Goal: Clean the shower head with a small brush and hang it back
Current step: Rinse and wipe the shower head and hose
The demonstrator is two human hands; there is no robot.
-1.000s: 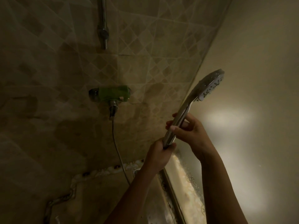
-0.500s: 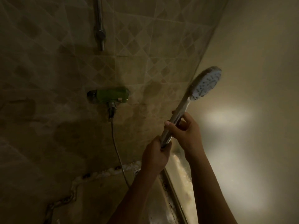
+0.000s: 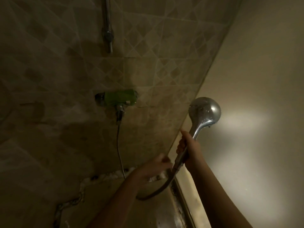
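Note:
The chrome shower head (image 3: 204, 111) is held upright near the corner of the stall, its wet rounded back towards me and its nozzle face hidden. My right hand (image 3: 189, 150) grips its handle just below the neck. My left hand (image 3: 154, 167) is blurred, off the handle to the left of the hose joint, and holds nothing that I can make out. The grey hose (image 3: 158, 191) loops down from the handle's base. No brush is in view.
A green-covered mixer valve (image 3: 118, 97) sits on the tiled wall, the hose dropping from its outlet (image 3: 119, 145). A chrome riser pipe (image 3: 107, 30) ends above it. A plain panel (image 3: 255, 79) closes the right side, with a metal frame rail (image 3: 184, 203) at its foot.
My left hand has let go of the handle's lower end and moved left. The right hand has turned the shower head, so its back now faces me instead of the nozzles.

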